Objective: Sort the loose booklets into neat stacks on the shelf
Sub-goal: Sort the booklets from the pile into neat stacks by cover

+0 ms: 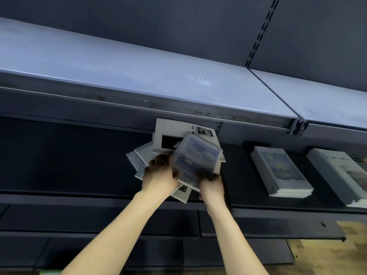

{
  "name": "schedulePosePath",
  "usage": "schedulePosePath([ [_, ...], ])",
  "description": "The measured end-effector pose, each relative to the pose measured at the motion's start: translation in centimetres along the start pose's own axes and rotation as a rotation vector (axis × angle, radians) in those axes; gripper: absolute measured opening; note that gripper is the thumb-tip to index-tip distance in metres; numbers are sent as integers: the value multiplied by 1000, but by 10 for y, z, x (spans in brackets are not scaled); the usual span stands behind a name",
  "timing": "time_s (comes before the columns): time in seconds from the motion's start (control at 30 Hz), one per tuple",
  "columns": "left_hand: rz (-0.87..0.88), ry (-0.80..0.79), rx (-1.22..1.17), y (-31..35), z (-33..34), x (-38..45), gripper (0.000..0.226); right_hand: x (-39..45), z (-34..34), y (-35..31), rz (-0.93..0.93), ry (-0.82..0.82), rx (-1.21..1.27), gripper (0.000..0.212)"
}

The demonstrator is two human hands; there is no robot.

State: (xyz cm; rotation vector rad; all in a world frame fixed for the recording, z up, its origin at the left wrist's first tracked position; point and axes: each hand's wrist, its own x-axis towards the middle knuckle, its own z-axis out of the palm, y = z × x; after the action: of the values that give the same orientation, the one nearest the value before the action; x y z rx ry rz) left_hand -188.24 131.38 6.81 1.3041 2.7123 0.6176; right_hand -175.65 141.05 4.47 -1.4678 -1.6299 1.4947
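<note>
Both hands grip the loose booklets (174,153), fanned on the dark shelf (79,159): left hand (158,173) closed on the pile's left edge, right hand (211,184) clamped on a blurred cloud-cover booklet (195,155). The matching neat stack (280,171) lies at three o'clock, nearer the right hand, long axis running front-to-back.

I am counting: two hands, left hand (158,171) and right hand (211,187); two neat stacks, near stack (282,171) and far stack (341,175); one loose pile of booklets (170,132), number uncertain.
</note>
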Motion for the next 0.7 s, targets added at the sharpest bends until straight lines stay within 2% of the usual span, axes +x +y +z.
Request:
schedulePosePath([
  [0.1, 24, 5, -34, -3, 8, -2, 51, -14, -8, 1, -6, 7, 15, 26],
  [0.33, 106, -28, -28, 10, 20, -3, 57, -28, -36, 13, -60, 119, -91, 28],
  [0.47, 157, -101, -39, 31, 16, -7, 46, -31, -63, 17, -89, 204, -150, 16],
  [0.57, 157, -196, -135, 44, 14, -11, 44, -33, -80, 18, -90, 234, -104, 16],
  [0.7, 204, -183, -128, 63, 17, -17, 47, -33, -100, 27, -91, 278, -44, 19],
])
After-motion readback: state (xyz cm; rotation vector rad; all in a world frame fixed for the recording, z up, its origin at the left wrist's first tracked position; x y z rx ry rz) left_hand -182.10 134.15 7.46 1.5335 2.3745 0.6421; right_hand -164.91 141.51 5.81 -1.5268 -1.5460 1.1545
